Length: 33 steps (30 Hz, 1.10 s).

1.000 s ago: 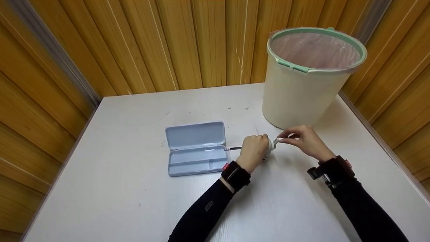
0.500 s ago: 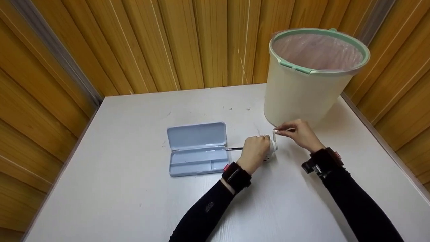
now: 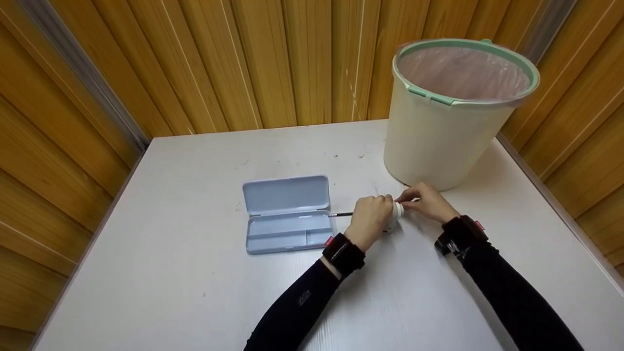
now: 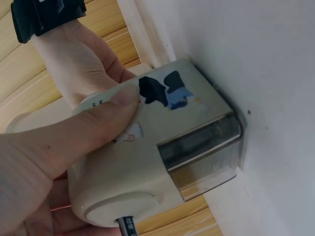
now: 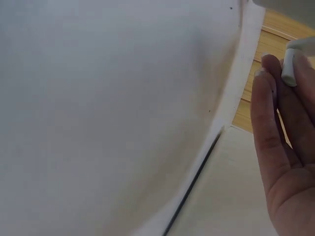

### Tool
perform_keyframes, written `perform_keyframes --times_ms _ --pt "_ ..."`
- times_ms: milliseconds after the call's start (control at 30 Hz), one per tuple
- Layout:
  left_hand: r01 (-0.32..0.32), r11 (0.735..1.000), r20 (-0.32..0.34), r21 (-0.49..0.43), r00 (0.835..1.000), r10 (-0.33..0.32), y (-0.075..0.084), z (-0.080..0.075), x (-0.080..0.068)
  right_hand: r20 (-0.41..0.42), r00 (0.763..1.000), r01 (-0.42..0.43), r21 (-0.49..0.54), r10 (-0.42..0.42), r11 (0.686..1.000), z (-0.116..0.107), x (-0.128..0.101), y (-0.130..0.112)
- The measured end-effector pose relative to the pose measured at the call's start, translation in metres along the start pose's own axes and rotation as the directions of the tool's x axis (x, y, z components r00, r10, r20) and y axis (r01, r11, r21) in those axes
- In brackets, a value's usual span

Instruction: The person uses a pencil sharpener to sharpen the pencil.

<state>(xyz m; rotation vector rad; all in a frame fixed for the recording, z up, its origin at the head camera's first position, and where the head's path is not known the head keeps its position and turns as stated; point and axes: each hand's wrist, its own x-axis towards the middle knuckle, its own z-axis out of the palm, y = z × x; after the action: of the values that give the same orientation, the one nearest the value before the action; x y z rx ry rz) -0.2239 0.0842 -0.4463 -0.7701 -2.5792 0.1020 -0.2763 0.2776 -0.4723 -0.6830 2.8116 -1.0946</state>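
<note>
A cream pencil sharpener [image 3: 395, 215] with a clear shavings drawer [image 4: 203, 158] stands on the white table [image 3: 195, 273]. My left hand [image 3: 376, 210] grips its body, thumb pressed on the side [image 4: 86, 132]. A dark pencil [image 3: 340, 215] sticks out of its left end [image 4: 129, 227]. My right hand [image 3: 408, 201] pinches the white crank handle [image 5: 290, 70] at the sharpener's right end, fingers curled round it. The crank itself is mostly hidden by both hands in the head view.
An open light-blue pencil case [image 3: 286, 214] lies just left of the pencil's tip. A tall cream bin [image 3: 448, 122] with a green rim and pink liner stands behind my right hand. Wooden walls enclose the table on three sides.
My right hand has carried the crank handle round: up and away from the sharpener, then back down against it. The left hand and sharpener have stayed put.
</note>
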Motion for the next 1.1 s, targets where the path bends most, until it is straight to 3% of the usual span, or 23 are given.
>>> perform_keyframes --times_ms 667,1100 --pt "-0.007 1.000 -0.028 -0.002 1.000 0.007 0.001 0.001 0.001 0.156 0.987 0.042 -0.100 -0.026 0.994 0.001 -0.005 -0.013" --pt "0.015 1.000 0.019 0.013 1.000 -0.015 0.002 -0.003 0.001 0.240 0.971 0.023 -0.045 -0.011 0.999 -0.002 -0.015 -0.022"
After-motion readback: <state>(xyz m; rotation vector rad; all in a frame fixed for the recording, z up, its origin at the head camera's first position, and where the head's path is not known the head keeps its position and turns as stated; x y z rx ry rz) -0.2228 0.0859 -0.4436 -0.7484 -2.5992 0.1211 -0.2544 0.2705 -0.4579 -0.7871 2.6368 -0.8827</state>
